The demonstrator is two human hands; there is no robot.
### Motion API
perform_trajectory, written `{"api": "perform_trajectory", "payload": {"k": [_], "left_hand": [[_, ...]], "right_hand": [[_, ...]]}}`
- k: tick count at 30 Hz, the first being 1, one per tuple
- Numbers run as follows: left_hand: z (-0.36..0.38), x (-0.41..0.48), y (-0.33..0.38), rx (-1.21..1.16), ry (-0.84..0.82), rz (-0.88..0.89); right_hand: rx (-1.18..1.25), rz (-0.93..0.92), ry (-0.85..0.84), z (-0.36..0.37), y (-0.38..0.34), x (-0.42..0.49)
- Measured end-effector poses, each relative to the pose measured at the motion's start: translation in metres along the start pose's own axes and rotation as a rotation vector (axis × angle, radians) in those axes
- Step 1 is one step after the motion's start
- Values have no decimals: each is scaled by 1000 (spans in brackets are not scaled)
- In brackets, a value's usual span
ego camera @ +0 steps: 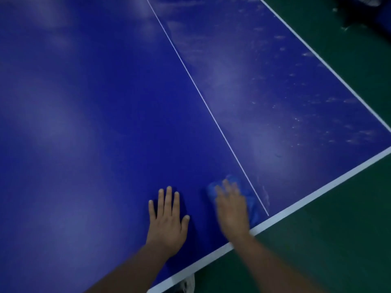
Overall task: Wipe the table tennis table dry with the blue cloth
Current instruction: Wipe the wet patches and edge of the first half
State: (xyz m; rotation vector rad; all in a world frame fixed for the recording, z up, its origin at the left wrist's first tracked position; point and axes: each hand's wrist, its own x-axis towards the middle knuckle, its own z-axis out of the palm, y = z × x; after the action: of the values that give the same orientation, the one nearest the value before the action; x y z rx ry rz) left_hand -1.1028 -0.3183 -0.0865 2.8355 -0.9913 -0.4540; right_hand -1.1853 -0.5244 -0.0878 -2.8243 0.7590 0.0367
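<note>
Most bench point(84, 123) surface looks dry; droplets point(306, 115) line its side edge; right hand point(232, 210) presses blue cloth point(252, 208) straight-fingered, left hand point(167, 225) flat.

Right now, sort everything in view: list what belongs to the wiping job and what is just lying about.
Job: table tennis table; blue cloth under the right hand; left hand, flat on the table; wet streaks right of the centre line.
Just there: green floor; dark blurred object, top right; white thing below the table edge, unclear.
</note>
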Motion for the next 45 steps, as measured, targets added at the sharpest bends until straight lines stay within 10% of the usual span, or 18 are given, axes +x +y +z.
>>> {"api": "perform_trajectory", "payload": {"k": [6,14,22,27,36,40,45], "left_hand": [[11,35,11,-4,29,98],[12,35,11,26,-8,116],[10,31,3,-75,73,161],[3,29,16,-60,107,128],[8,26,93,-48,-1,-4],[5,32,137,-167,-17,-216],[6,33,168,-185,25,-383]], "right_hand": [[-43,-283,-80,13,2,-41],[-67,286,19,-30,91,50],[30,-79,-50,19,-29,-58],[-65,-233,-65,2,42,-31],[-52,182,-9,-66,200,93],[-43,-225,144,-53,153,60],[40,-562,-58,-17,123,-20]]}}
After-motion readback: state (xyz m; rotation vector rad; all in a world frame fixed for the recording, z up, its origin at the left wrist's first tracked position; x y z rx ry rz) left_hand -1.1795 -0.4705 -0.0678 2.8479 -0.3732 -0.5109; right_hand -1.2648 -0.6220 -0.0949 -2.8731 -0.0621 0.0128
